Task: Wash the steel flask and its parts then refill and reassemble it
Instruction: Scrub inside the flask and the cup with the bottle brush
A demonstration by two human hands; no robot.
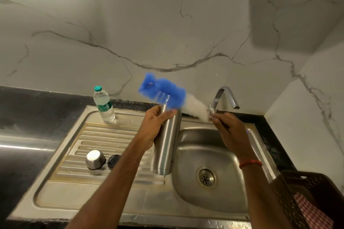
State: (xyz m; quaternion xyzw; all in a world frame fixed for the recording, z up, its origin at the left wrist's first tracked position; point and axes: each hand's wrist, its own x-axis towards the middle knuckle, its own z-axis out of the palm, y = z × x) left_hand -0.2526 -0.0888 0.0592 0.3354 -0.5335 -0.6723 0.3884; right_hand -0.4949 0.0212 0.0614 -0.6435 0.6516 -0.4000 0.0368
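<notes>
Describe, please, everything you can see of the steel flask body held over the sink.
The tall cylindrical brushed-steel flask body is uncapped, its mouth open at the top. It is held roughly upright, leaning slightly, in the air above the edge between drainboard and basin of the steel sink. The left hand wraps its upper part in a grip. The blurred blue-and-white bottle brush crosses its mouth; whether the bristles touch it cannot be told.

Blue-and-white brush, red-checked cloth
</notes>
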